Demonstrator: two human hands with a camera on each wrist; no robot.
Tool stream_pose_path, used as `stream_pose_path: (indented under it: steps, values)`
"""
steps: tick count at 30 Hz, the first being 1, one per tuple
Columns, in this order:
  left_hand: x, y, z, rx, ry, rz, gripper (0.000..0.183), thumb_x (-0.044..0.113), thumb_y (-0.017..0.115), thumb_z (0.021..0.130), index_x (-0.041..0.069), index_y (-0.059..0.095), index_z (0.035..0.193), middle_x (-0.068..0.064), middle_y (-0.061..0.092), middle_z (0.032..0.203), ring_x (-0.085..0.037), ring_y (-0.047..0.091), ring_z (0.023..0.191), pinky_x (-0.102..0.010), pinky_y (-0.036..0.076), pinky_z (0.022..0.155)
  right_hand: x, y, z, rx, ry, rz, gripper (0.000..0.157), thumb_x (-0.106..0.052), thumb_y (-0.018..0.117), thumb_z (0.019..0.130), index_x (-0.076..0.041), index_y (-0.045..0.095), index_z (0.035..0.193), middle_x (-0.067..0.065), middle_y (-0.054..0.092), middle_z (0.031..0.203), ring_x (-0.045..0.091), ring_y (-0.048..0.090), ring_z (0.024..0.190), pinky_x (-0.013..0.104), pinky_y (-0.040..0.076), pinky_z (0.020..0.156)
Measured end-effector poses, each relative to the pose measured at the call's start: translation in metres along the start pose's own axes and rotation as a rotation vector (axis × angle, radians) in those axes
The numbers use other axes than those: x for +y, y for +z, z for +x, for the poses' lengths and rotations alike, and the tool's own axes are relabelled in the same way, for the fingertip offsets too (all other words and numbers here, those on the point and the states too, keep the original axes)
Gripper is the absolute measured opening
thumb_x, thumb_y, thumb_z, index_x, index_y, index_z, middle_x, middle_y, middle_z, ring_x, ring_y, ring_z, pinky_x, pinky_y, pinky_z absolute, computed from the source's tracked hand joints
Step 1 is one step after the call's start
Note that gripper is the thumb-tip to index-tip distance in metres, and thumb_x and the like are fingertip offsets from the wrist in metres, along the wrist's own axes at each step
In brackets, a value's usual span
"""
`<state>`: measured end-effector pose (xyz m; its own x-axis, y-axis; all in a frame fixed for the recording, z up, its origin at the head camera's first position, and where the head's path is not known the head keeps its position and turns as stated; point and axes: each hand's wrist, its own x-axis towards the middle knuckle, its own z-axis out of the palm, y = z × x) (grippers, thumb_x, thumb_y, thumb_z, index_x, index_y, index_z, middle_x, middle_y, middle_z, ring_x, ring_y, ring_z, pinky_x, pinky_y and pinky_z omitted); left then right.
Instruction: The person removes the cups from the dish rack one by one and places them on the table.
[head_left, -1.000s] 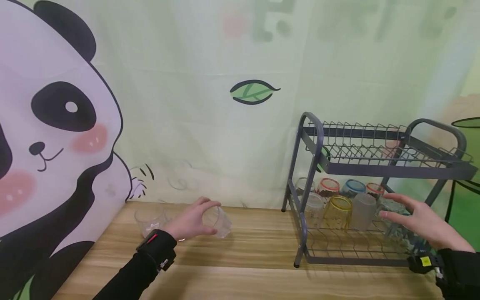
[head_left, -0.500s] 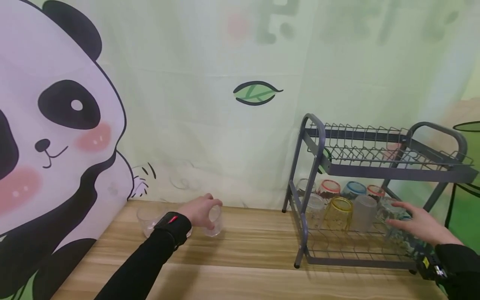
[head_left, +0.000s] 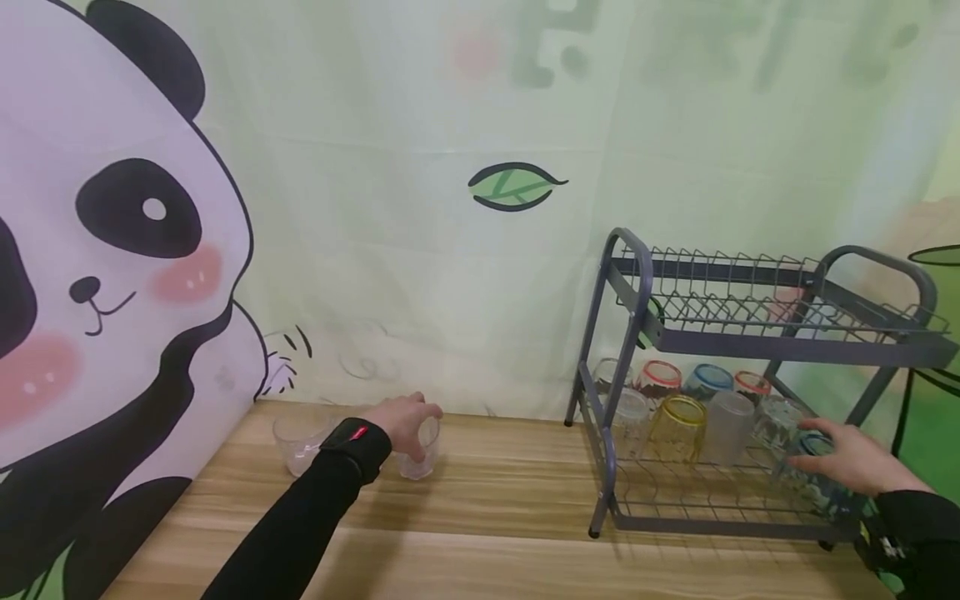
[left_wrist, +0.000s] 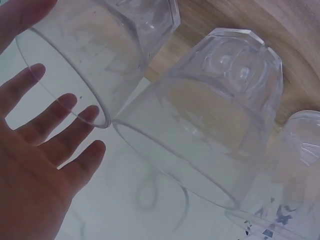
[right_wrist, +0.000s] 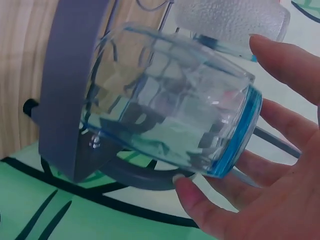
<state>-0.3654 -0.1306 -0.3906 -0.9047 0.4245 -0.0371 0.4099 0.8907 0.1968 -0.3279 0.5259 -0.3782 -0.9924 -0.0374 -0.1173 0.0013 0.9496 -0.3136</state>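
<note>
In the head view my left hand [head_left: 401,427] is at a clear glass [head_left: 417,465] standing upright on the wooden table. The left wrist view shows its fingers [left_wrist: 85,162] spread about the rim of this glass [left_wrist: 100,55], thumb across the near side. Two more clear glasses stand in line beside it, including a faceted one [left_wrist: 210,115]. My right hand [head_left: 851,458] reaches round a clear glass with a blue ring [right_wrist: 175,100] at the right end of the rack's lower shelf. Its thumb [right_wrist: 280,60] is apart from the glass, the fingers spread beyond it.
A grey two-tier dish rack [head_left: 738,343] stands on the right of the table [head_left: 510,500]. Several glasses fill its lower shelf, among them a yellow one [head_left: 677,433] and a frosted one [head_left: 727,429]. A printed panda curtain [head_left: 390,208] hangs behind.
My left hand has brought its tilted glass left and down to stand upright beside the others. My right hand has shifted lower and slightly right, onto the blue-ringed glass.
</note>
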Motion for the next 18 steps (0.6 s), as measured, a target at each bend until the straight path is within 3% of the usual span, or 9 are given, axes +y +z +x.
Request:
stream_pose_path:
  steps: [3,6,9,12,14,17,18]
  values:
    - [0.003,-0.003,0.001,-0.035,-0.026,-0.015,0.064,0.019,0.089,0.070,0.019,0.062,0.128,-0.006,0.056,0.115,-0.026,0.056,0.092,-0.045,0.051,0.081,0.004,0.001,0.001,0.007,0.046,-0.033,0.105,-0.061,0.069,0.080,0.009,0.027,0.145,0.047,0.020,0.137,0.065,0.033,0.114,0.065,0.042,0.081]
    - [0.006,-0.009,0.000,-0.079,-0.069,-0.032,0.065,0.017,0.088,0.071,0.020,0.061,0.130,-0.011,0.054,0.129,-0.029,0.057,0.103,-0.047,0.049,0.086,0.015,0.003,0.005,0.020,0.031,-0.044,0.116,-0.073,0.067,0.069,0.008,0.033,0.143,0.046,0.024,0.135,0.065,0.034,0.111,0.066,0.042,0.079]
    - [0.008,-0.014,-0.002,-0.113,-0.112,-0.054,0.067,0.017,0.087,0.070,0.022,0.060,0.132,-0.013,0.049,0.139,-0.031,0.054,0.113,-0.048,0.047,0.090,0.028,0.005,0.013,0.039,0.015,-0.032,0.130,-0.088,0.055,0.055,0.007,0.037,0.141,0.045,0.026,0.134,0.065,0.034,0.111,0.066,0.041,0.078]
    - [0.008,-0.016,0.000,-0.132,-0.126,-0.051,0.068,0.018,0.087,0.070,0.023,0.060,0.132,-0.010,0.051,0.136,-0.028,0.054,0.114,-0.047,0.047,0.091,0.035,0.005,0.016,0.042,0.011,-0.003,0.139,-0.093,0.046,0.046,0.008,0.037,0.141,0.045,0.025,0.134,0.066,0.030,0.112,0.067,0.040,0.078]
    - [0.008,-0.015,0.002,-0.136,-0.124,-0.039,0.068,0.019,0.088,0.068,0.023,0.061,0.131,-0.008,0.053,0.132,-0.026,0.054,0.111,-0.046,0.047,0.090,0.032,0.005,0.014,0.044,0.018,-0.003,0.137,-0.092,0.049,0.049,0.009,0.036,0.141,0.046,0.025,0.134,0.066,0.030,0.112,0.068,0.039,0.079]
    - [0.008,-0.014,0.006,-0.139,-0.118,-0.020,0.070,0.019,0.089,0.066,0.022,0.061,0.130,-0.007,0.055,0.127,-0.025,0.055,0.109,-0.047,0.048,0.088,0.013,0.001,0.001,0.042,0.032,-0.031,0.120,-0.078,0.063,0.066,0.010,0.035,0.141,0.046,0.025,0.133,0.066,0.031,0.112,0.068,0.040,0.080]
    - [0.007,-0.013,0.008,-0.143,-0.120,-0.017,0.070,0.019,0.089,0.066,0.022,0.061,0.130,-0.006,0.055,0.127,-0.025,0.055,0.109,-0.047,0.048,0.088,0.010,0.001,-0.001,0.044,0.037,-0.036,0.122,-0.079,0.064,0.064,0.011,0.035,0.141,0.046,0.025,0.133,0.066,0.031,0.113,0.067,0.040,0.080]
